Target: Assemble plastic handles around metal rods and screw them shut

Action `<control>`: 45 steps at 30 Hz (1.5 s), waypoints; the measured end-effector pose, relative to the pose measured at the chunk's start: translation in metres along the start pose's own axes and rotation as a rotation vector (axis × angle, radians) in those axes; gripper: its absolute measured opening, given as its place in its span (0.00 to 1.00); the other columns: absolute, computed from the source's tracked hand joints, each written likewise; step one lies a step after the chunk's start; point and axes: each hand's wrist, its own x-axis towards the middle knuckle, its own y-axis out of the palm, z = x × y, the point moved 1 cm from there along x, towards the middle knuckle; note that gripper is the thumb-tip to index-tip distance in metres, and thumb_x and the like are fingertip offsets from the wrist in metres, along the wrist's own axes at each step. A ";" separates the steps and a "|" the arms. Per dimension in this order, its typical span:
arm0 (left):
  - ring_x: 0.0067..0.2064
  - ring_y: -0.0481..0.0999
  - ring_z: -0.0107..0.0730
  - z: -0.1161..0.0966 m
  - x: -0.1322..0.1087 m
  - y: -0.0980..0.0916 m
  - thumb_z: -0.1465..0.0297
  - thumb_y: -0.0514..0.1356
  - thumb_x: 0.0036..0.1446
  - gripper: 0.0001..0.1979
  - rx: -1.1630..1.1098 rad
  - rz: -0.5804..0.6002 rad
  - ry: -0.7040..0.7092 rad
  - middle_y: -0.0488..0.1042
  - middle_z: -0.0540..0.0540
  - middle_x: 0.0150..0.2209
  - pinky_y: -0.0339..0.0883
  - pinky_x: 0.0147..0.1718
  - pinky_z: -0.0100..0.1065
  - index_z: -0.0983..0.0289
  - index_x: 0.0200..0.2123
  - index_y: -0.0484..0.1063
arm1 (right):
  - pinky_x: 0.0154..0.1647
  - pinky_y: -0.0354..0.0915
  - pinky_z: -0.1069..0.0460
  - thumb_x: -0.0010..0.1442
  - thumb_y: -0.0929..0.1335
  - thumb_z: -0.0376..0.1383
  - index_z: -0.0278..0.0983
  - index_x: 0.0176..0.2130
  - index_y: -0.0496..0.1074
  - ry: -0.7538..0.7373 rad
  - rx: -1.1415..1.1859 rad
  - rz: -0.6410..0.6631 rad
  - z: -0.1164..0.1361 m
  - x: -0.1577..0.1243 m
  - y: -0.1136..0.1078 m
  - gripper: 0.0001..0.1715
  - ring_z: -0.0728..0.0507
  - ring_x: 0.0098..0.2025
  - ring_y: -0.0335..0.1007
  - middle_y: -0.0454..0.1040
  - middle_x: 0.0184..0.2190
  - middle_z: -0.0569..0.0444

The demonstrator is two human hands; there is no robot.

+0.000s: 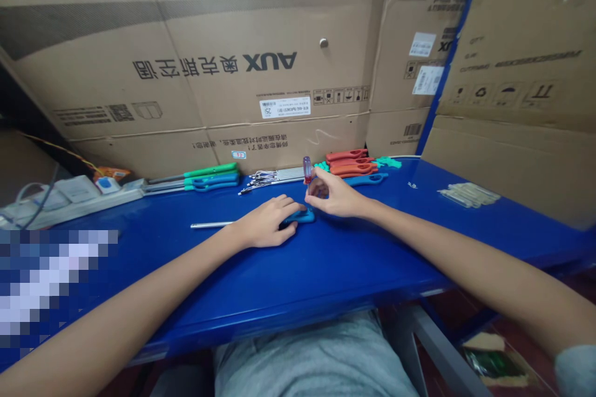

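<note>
Right hand point(334, 195) pinches a small screwdriver with a translucent purple-red handle point(307, 167) between thumb and fingertips, the driver upright, handle end uppermost. Left hand point(269, 221) is closed over a blue plastic handle point(304, 217) lying on the blue tabletop point(279, 282), bracing it from the left. A slim metal rod point(212, 225) projects leftward from under that hand; it appears to belong to the same piece, though the joint is covered. Step in hand, as judged: driver work at the right end of the blue handle. Driver tip is hidden by the fingers, so contact or seating cannot be told; no screw can be made out. Next move, as judged, calls for a steady left hold and a driver kept in line with its point of work, turned by the fingertips without sideways push. Behind the hands: green and blue handled tools point(212, 178) to the left, metal rods with wire ends point(282, 175) mid-row, red-orange handles point(350, 165) to the right.
</note>
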 end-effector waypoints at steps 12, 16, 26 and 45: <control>0.47 0.70 0.41 -0.001 0.000 0.000 0.70 0.52 0.59 0.17 -0.002 -0.011 -0.003 0.72 0.60 0.45 0.65 0.50 0.42 0.65 0.51 0.66 | 0.34 0.65 0.52 0.63 0.62 0.42 0.36 0.32 0.64 0.020 0.035 -0.015 0.004 0.004 -0.002 0.13 0.49 0.29 0.68 0.70 0.26 0.55; 0.49 0.70 0.42 0.000 0.000 0.000 0.70 0.52 0.59 0.18 -0.001 -0.009 -0.001 0.71 0.61 0.47 0.64 0.51 0.43 0.65 0.52 0.66 | 0.33 0.65 0.52 0.58 0.67 0.41 0.35 0.34 0.67 0.041 -0.017 -0.048 0.000 0.003 0.000 0.11 0.49 0.30 0.68 0.72 0.28 0.55; 0.47 0.71 0.39 0.000 -0.001 0.001 0.70 0.51 0.59 0.19 -0.016 -0.008 -0.001 0.71 0.60 0.45 0.65 0.50 0.41 0.66 0.53 0.65 | 0.34 0.65 0.54 0.57 0.65 0.31 0.33 0.33 0.74 0.109 -0.150 0.097 -0.015 0.003 0.008 0.07 0.49 0.30 0.70 0.76 0.28 0.53; 0.52 0.70 0.40 0.000 -0.001 0.001 0.67 0.51 0.63 0.17 -0.028 -0.015 -0.004 0.70 0.61 0.49 0.64 0.54 0.41 0.66 0.52 0.69 | 0.27 0.55 0.56 0.51 0.66 0.27 0.32 0.31 0.74 0.111 -0.569 0.439 -0.026 0.086 0.044 0.07 0.49 0.28 0.63 0.74 0.27 0.54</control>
